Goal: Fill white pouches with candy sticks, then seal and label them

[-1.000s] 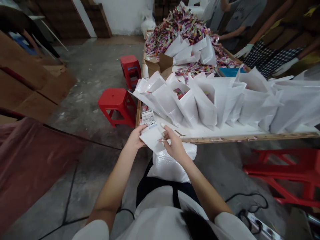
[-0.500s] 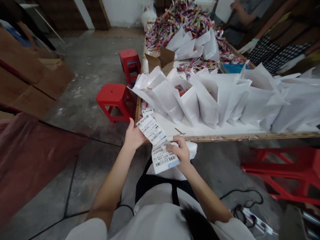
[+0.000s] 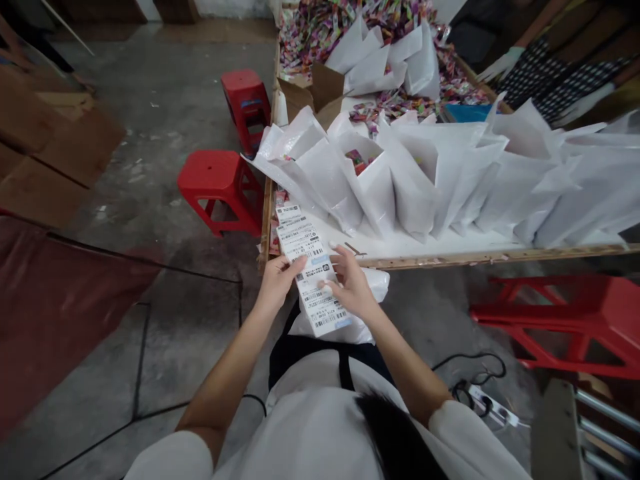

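Note:
A long strip of white barcode labels (image 3: 310, 267) runs from the table's near left corner down over my lap. My left hand (image 3: 277, 283) pinches the strip at its left edge. My right hand (image 3: 351, 285) grips it from the right, fingers closed on the middle labels. Under the strip a white padded bag (image 3: 367, 328) lies on my lap. A row of open white paper bags (image 3: 430, 180) stands on the table (image 3: 500, 255) just beyond my hands.
Two red stools (image 3: 220, 183) stand left of the table; a red stool (image 3: 565, 320) lies tipped at right. A heap of colourful sweet packets (image 3: 325, 27) and a cardboard box (image 3: 320, 93) fill the far table. Other people's gloved hands (image 3: 505, 63) work at back right. A power strip (image 3: 487, 407) lies on the floor.
The strip was unfolded and drawn out between my hands. My right hand has moved back up the strip toward my left hand. The view has tilted downward.

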A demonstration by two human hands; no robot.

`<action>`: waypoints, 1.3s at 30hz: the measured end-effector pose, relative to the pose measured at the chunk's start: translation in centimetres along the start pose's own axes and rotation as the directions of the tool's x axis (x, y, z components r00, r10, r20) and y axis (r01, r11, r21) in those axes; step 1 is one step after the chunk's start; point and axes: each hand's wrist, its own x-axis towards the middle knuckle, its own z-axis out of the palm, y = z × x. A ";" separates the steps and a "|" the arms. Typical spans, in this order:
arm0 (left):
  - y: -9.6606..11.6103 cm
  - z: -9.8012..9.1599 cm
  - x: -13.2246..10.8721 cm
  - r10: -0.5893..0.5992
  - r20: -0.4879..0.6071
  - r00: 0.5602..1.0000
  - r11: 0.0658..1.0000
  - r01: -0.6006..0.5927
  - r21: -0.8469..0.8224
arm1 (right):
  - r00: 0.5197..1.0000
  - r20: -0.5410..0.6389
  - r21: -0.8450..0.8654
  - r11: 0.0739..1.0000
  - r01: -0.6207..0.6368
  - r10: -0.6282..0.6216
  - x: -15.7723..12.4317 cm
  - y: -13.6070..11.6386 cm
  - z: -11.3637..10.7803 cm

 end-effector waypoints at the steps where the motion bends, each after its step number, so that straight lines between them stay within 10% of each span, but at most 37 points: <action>1: 0.1 0.1 -0.2 -0.034 0.019 0.999 0.999 0.035 -0.015 | 1.000 0.011 -0.015 1.000 -0.003 0.003 0.3 0.0 0.3; 11: 0.8 0.3 -1.5 -0.231 0.045 0.972 0.973 0.231 0.012 | 0.956 0.103 -0.367 0.883 0.292 -0.274 -3.0 -2.3 0.8; 39: -1.8 0.2 -0.9 -0.250 0.007 0.968 0.967 0.250 -0.049 | 0.977 -0.120 -0.410 0.905 0.114 -0.177 -4.4 -1.5 1.6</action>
